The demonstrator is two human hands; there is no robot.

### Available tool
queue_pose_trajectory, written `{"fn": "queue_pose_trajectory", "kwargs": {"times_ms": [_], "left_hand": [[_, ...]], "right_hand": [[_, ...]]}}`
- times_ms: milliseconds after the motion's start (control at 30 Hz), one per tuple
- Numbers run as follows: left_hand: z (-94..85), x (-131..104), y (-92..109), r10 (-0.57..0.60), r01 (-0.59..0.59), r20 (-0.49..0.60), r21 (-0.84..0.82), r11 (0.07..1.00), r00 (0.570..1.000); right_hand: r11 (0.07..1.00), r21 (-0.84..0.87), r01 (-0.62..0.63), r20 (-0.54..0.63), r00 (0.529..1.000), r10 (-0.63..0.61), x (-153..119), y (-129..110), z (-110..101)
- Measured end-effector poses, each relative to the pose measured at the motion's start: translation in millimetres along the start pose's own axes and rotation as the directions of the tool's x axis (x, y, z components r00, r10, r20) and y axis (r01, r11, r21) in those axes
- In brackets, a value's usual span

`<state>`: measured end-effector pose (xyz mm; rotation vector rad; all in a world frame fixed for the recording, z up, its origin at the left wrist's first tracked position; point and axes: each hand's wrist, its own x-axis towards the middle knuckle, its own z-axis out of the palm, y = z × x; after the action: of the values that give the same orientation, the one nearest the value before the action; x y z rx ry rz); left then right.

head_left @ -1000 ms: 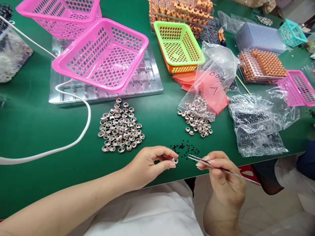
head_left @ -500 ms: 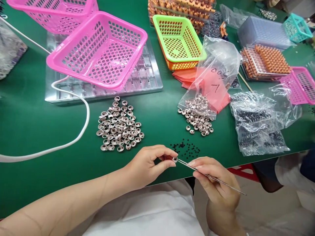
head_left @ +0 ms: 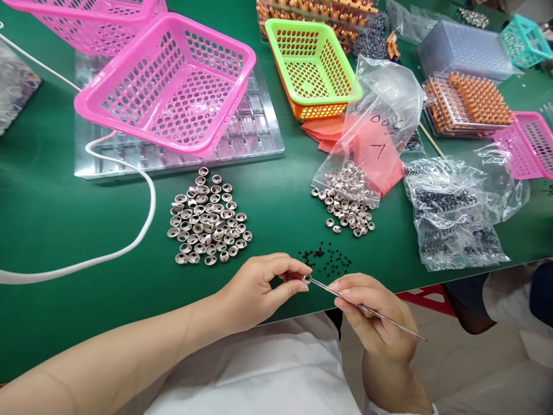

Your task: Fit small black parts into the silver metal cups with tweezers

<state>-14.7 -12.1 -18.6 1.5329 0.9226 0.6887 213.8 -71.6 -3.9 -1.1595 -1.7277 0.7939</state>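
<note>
Between thumb and forefinger, my left hand [head_left: 259, 291] pinches a small silvery metal ring-like part [head_left: 306, 279] just over the table's front edge. My right hand [head_left: 380, 314] is closed on thin metal tweezers [head_left: 367, 309], whose tips reach the hole of that part. Whether the tips hold something is too small to tell. Small black pieces [head_left: 330, 259] lie scattered on the green table behind my hands. To the left is a pile of similar metal parts [head_left: 209, 222]. More metal parts [head_left: 349, 213] spill from a clear plastic bag [head_left: 384, 86] with handwriting on it.
A pink basket [head_left: 173, 138] sits on a metal tray [head_left: 272, 138], with a white cable [head_left: 147, 222] alongside. A green basket [head_left: 298, 98] stands behind the bag. Clear bags of dark parts [head_left: 453, 213], orange racks [head_left: 479, 104] and another pink basket [head_left: 527, 144] lie at right.
The tweezers and my right hand have shifted slightly left, bringing the tips closer into the metal part. My left hand keeps its pinch. The view has tilted a little.
</note>
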Motion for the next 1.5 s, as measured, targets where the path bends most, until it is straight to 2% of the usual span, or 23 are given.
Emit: {"fn": "queue_pose_trajectory", "kwargs": {"times_ms": [100, 400, 700, 933, 1300, 1500], "left_hand": [[0.4, 0.1, 0.2, -0.004, 0.004, -0.01, -0.002, 1.0, 1.0], [1.8, -0.3, -0.2, -0.024, 0.024, -0.029, -0.01, 1.0, 0.999], [0.3, -0.7, 0.6, 0.004, -0.004, -0.009, 0.008, 1.0, 1.0], [0.1, -0.8, 2.3, -0.024, 0.024, -0.002, -0.006, 1.0, 1.0], [1.5, 0.0, 2.5, -0.035, 0.035, -0.003, -0.017, 0.999, 0.999], [1.1, 0.2, 3.1, -0.073, 0.073, 0.008, -0.048, 0.996, 0.997]], "right_hand": [[1.0, -0.012, 0.013, -0.028, 1.0, -0.013, -1.1, -0.9, 2.8], [0.984, -0.096, 0.15, -0.031, 0.988, -0.153, -9.7, 4.8, 8.0], [0.985, -0.094, 0.142, -0.03, 0.989, -0.146, -6.8, 0.1, 8.0], [0.975, -0.113, 0.192, -0.013, 0.981, -0.194, -7.9, 1.4, 7.8], [0.974, -0.152, 0.168, -0.018, 0.985, -0.173, -8.6, -1.1, 7.4], [0.981, -0.143, 0.133, -0.079, 0.986, -0.145, -10.0, -0.4, 10.1]]}}
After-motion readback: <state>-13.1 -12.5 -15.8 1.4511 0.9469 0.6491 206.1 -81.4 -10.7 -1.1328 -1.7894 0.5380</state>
